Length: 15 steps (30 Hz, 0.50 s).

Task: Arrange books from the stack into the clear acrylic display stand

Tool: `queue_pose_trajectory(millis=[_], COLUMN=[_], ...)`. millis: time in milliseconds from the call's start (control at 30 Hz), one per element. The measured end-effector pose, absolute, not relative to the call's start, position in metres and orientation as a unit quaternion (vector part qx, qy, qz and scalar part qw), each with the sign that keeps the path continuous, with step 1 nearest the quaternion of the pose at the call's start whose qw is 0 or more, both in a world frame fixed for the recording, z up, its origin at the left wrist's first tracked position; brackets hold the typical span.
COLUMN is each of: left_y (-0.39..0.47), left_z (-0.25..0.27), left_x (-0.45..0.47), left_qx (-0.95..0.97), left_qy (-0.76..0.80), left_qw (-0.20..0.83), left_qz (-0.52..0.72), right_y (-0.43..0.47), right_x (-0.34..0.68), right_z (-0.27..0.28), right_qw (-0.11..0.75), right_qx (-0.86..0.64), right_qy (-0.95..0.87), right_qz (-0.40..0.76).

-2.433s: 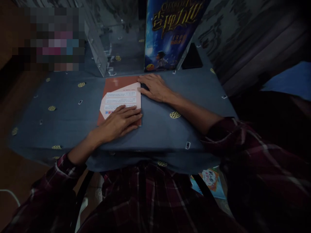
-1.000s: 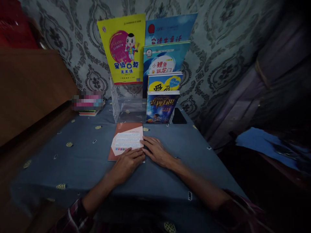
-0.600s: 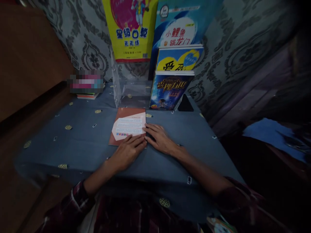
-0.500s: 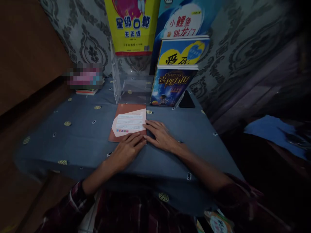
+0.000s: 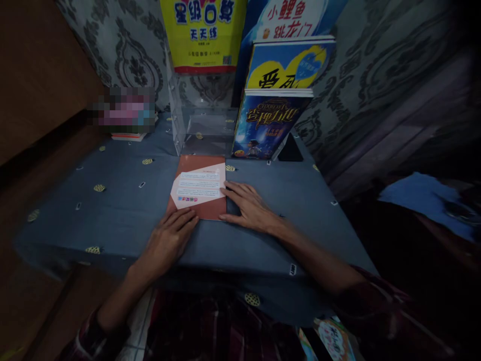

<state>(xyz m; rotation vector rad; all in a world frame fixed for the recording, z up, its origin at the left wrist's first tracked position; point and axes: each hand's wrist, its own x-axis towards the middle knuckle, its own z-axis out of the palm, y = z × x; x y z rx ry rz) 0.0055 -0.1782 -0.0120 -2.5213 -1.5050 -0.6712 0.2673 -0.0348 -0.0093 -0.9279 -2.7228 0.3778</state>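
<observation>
A thin book [image 5: 199, 184] with a reddish-brown cover and a pale printed panel lies flat before me, its lettering upside down. My left hand [image 5: 171, 234] rests at its near left corner, palm down, fingers stretched out over the edge. Along the right edge, my right hand [image 5: 250, 208] touches the cover with its fingertips, the thumb apart near the lower right corner. Neither hand grips the book. Just beyond it stands a clear plastic rack [image 5: 205, 143].
The rack's right side holds a dark blue book [image 5: 265, 125], with a blue-and-yellow book [image 5: 289, 62] behind. A yellow workbook [image 5: 205, 45] stands upper left. A partly blurred book stack [image 5: 128, 135] sits at the back left of the cloth-covered table [image 5: 112, 210].
My left hand has slid left along the book's near edge to its corner. My right hand stays at the right edge. The view has shifted slightly.
</observation>
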Motion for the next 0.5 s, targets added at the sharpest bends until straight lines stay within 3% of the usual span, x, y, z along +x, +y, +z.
queue_pose_trajectory(millis=[333,500], left_y=[-0.175,-0.141], left_z=[-0.010,-0.009], left_x=[-0.033,-0.042], left_qx=[-0.780,-0.744], left_qy=[-0.562,-0.636], left_qw=[0.056,0.046], left_qz=[-0.271,-0.200], right_y=[-0.036,-0.037], right_x=[0.269,0.268], right_z=[-0.007,-0.007], right_qw=[0.115,0.118], right_qx=[-0.312,-0.311], right_qy=[-0.932,-0.933], right_qz=[0.143,0.141])
